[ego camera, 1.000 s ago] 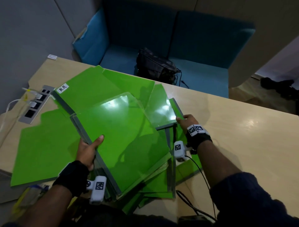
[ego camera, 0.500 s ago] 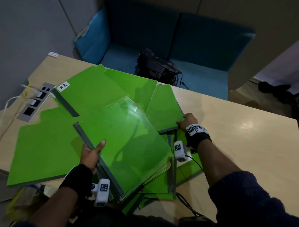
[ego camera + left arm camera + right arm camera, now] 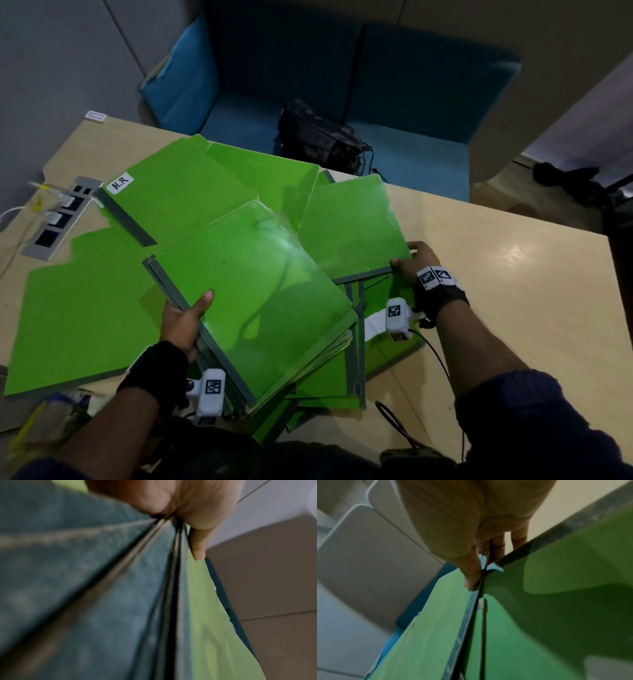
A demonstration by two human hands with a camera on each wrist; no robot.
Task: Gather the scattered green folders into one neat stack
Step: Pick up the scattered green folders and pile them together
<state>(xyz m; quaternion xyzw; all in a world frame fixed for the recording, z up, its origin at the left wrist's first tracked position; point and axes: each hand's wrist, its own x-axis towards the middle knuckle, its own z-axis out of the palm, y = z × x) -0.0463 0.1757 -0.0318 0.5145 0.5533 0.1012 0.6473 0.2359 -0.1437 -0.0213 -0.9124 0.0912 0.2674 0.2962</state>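
Green folders with grey spines lie fanned across the wooden table (image 3: pixel 513 291). My left hand (image 3: pixel 186 317) grips the spine edge of a bundle of several folders (image 3: pixel 253 298), thumb on the top cover; the left wrist view shows the thumb (image 3: pixel 197 545) pressed on the spines (image 3: pixel 164 574). My right hand (image 3: pixel 416 260) pinches the near corner of a single folder (image 3: pixel 349 226) raised off the pile; in the right wrist view its thumb (image 3: pixel 471 574) lies on the cover (image 3: pixel 436 628). A folder labelled "H.R" (image 3: pixel 178 202) and another folder (image 3: pixel 78 315) lie flat on the left.
A grey socket strip (image 3: pixel 56 219) with white plugs and cables is set in the table's left edge. A black bag (image 3: pixel 318 137) sits on the blue sofa (image 3: pixel 411 102) beyond the table. A yellowish packet (image 3: pixel 44 425) lies at the near left. Bare table extends on the right.
My right hand has lifted its folder's near edge and pulled it to the right. The left hand's bundle has tilted and shifted slightly up and towards the centre.
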